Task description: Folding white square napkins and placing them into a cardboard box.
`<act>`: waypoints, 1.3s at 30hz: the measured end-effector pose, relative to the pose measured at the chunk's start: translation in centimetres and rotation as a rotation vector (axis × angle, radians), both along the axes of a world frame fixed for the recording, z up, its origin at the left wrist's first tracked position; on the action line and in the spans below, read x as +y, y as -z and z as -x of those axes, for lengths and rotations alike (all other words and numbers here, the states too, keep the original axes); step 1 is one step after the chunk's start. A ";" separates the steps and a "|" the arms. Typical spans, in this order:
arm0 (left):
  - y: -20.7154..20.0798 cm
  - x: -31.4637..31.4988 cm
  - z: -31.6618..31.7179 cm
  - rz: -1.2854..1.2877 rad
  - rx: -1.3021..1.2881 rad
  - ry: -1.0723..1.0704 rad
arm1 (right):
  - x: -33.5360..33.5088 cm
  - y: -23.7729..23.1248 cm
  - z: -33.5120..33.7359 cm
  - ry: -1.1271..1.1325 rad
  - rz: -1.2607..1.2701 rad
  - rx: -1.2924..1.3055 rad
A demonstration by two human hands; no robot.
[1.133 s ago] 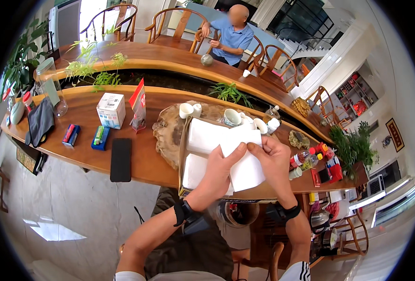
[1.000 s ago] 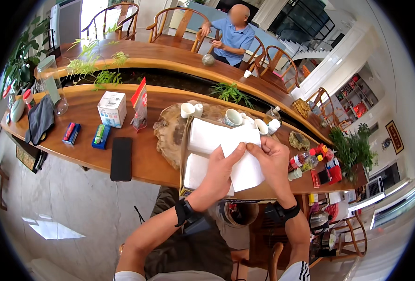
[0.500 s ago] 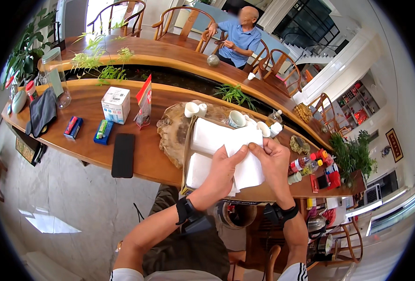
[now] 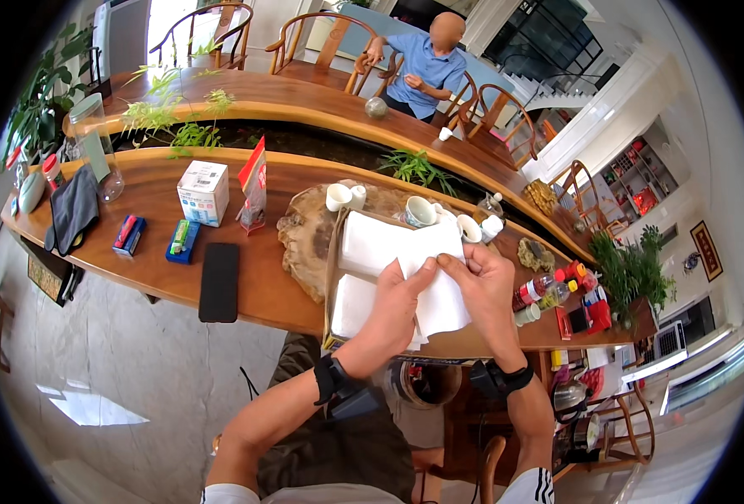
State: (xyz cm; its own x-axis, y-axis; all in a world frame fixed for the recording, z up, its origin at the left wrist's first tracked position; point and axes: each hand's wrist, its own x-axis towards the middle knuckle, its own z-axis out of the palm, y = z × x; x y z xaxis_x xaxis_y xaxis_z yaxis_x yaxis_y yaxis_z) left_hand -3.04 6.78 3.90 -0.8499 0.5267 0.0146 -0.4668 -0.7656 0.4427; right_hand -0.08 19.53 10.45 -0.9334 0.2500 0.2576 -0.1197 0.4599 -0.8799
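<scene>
Between my two hands is a white paper napkin, pinched at its upper part. My left hand has its thumb pressed on the paper from the left. From the right, my right hand grips it with thumb and fingertips close to the left thumb. Under the hands, a shallow cardboard box holds two stacks of white napkins. The far stack is partly covered by the held sheet; my left hand hides part of the near stack.
A wooden slab with white cups lies beside the box. Leftward are a black phone, small blue packs, a white carton and a red-topped pouch. Bottles stand right. Across the table sits a person.
My hands keep their pinch on the napkin with hardly any movement. The whole view has shifted slightly. The person across the table has moved their head and hands a little.
</scene>
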 end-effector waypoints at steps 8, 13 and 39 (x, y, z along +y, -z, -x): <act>-0.8 -0.9 0.9 0.024 0.030 -0.002 | 0.4 -1.0 -0.6 -0.055 -0.048 -0.006; -1.6 -1.6 1.3 0.006 0.044 0.038 | 1.4 -1.4 -2.2 0.028 -0.120 -0.041; -1.3 -0.1 -0.3 -0.023 0.206 0.195 | 2.8 1.7 -7.4 0.006 0.444 -0.162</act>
